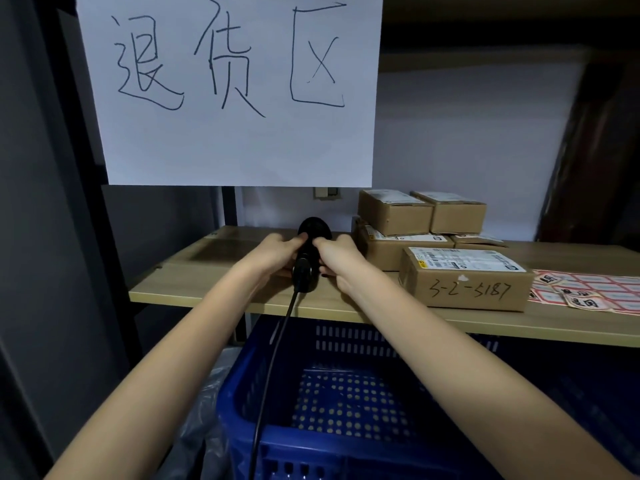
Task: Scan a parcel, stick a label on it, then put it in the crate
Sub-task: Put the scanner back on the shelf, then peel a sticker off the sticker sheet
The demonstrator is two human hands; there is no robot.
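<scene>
A black handheld scanner [307,258] with a cable running down stands over the wooden shelf. My left hand [277,252] grips it from the left and my right hand [337,259] grips it from the right. Just right of my right hand lies a cardboard parcel [464,280] with "3-2-5187" written on its front and a white shipping label on top. A sheet of red-bordered labels [588,292] lies to the right of that parcel. Below the shelf stands a blue perforated crate [242,393], with nothing visible inside it.
Several more cardboard parcels [420,220] are stacked behind the marked one. A large white paper sign [239,91] with handwritten characters hangs above the shelf [194,275]. A dark metal post [104,209] stands at the left. Clear plastic wrap [204,420] lies beside the crate.
</scene>
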